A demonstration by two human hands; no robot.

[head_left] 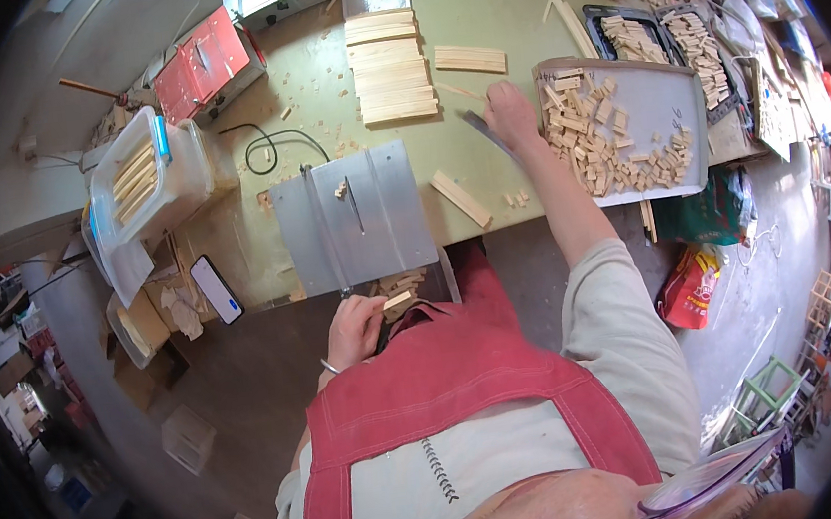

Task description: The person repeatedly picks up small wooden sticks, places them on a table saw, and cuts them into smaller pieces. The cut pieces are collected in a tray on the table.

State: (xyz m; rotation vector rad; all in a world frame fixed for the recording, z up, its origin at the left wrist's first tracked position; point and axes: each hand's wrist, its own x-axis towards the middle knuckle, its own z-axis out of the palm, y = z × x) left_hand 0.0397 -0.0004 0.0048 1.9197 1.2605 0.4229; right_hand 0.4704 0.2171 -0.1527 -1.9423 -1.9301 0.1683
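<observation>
Green workbench (476, 3) | head view: left hand (350, 331) pinches the end of a small wooden block (397, 301) just off the slotted metal plate's (392, 207) near edge | right hand (512, 115) curled by a thin wood strip (459, 89), grip cannot be told | block likely light, stiff, non-slippery; best held by its long sides

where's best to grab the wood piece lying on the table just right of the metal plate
Probably across its long sides at mid-length, from above: the wood piece lies flat, long and narrow, slanting on the table, apart from the metal plate.
</observation>
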